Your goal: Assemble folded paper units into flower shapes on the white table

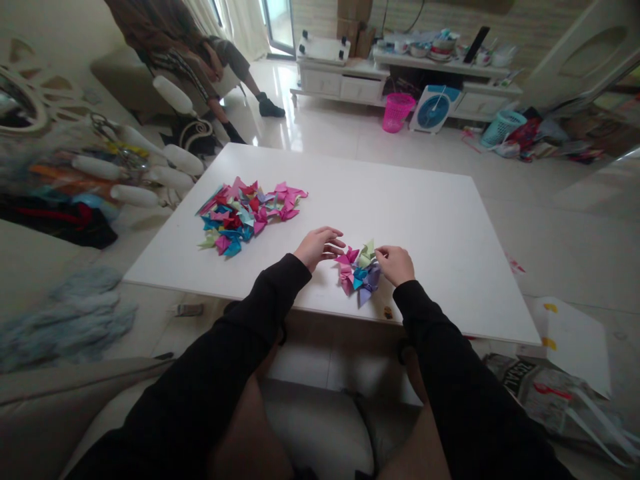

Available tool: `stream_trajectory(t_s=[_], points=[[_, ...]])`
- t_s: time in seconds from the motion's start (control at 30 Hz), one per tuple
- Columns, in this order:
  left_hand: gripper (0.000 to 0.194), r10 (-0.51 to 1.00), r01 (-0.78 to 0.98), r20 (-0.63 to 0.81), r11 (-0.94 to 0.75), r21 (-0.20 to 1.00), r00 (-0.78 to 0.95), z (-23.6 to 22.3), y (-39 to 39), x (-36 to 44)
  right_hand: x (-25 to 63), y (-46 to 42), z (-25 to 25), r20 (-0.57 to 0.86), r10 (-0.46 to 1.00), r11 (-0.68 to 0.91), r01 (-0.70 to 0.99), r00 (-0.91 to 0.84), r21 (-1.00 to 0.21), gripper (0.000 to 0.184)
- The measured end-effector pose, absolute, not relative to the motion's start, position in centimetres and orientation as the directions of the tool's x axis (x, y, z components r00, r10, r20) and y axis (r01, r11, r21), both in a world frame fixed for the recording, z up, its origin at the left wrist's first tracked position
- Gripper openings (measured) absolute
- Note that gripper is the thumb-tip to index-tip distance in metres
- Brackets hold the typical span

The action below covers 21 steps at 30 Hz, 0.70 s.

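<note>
A small cluster of folded paper cranes lies near the front edge of the white table. In it are a magenta crane, a pink crane, a blue crane, a purple crane and a light green crane. My right hand is closed in a pinch at the right edge of the light green crane. On the cluster's left, my left hand hovers by the magenta crane, fingers apart and holding nothing.
A larger pile of colourful paper cranes covers the table's left part. A small dark brown object sits at the front edge. Beyond the table are a seated person, a pink basket and a blue fan.
</note>
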State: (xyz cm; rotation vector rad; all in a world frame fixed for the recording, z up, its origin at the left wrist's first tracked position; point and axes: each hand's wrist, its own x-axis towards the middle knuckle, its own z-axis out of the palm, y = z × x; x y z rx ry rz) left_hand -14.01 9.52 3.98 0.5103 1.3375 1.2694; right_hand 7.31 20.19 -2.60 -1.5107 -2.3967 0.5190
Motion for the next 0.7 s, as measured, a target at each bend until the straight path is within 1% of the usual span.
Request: stream_trajectory(t_s=[0.17, 0.27, 0.33, 0.4, 0.43, 0.47, 0.5, 0.57, 0.6, 0.63, 0.7], points=[[0.016, 0.872, -0.374, -0.414, 0.304, 0.876, -0.262, 4.2, 9.2, -14.5, 7.2, 20.3, -2.9, 0.070, 0.892, 0.433, 0.801, -0.446, -0.413, 0.028], [0.014, 0.872, -0.361, -0.408, 0.301, 0.882, -0.269, 3.9, 9.4, -14.7, 7.3, 20.3, -2.6, 0.068, 0.895, 0.422, 0.788, -0.441, -0.448, 0.029], [0.012, 0.882, -0.296, -0.378, 0.295, 0.908, -0.280, 4.1, 9.5, -14.5, 7.4, 20.2, -2.2, 0.067, 0.899, 0.412, 0.780, -0.434, -0.471, 0.029], [0.010, 0.928, -0.163, -0.277, 0.241, 0.957, -0.250, 5.2, 9.2, -13.7, 7.6, 20.1, -1.7, 0.074, 0.899, 0.409, 0.770, -0.431, -0.490, 0.028], [0.010, 0.959, -0.083, -0.202, 0.189, 0.978, -0.198, 6.2, 8.7, -13.1, 7.7, 20.1, -1.4, 0.079, 0.899, 0.409, 0.764, -0.430, -0.499, 0.027], [0.010, 0.988, -0.012, -0.111, 0.111, 0.994, -0.111, 7.6, 7.8, -12.3, 7.8, 20.0, -1.1, 0.085, 0.899, 0.409, 0.758, -0.429, -0.508, 0.026], [0.012, 0.999, 0.037, -0.032, 0.031, 0.999, 0.026, 9.2, 6.7, -11.4, 7.9, 19.9, -0.9, 0.090, 0.899, 0.410, 0.751, -0.429, -0.518, 0.025], [0.016, 0.955, 0.079, 0.092, -0.119, 0.990, 0.283, 12.9, 3.6, -9.3, 8.2, 19.7, -0.3, 0.099, 0.898, 0.412, 0.739, -0.430, -0.532, 0.024], [0.015, 0.917, 0.081, 0.144, -0.186, 0.979, 0.373, 14.7, 1.8, -8.2, 8.4, 19.6, -0.1, 0.105, 0.897, 0.415, 0.735, -0.430, -0.536, 0.023], [0.014, 0.895, 0.093, 0.182, -0.239, 0.967, 0.408, 16.2, 0.1, -7.1, 8.7, 19.5, 0.1, 0.113, 0.896, 0.419, 0.732, -0.430, -0.538, 0.022], [0.022, 0.915, 0.151, 0.275, -0.329, 0.932, 0.294, 18.3, -2.8, -5.1, 9.1, 19.2, 0.5, 0.134, 0.893, 0.431, 0.727, -0.430, -0.535, 0.020]])
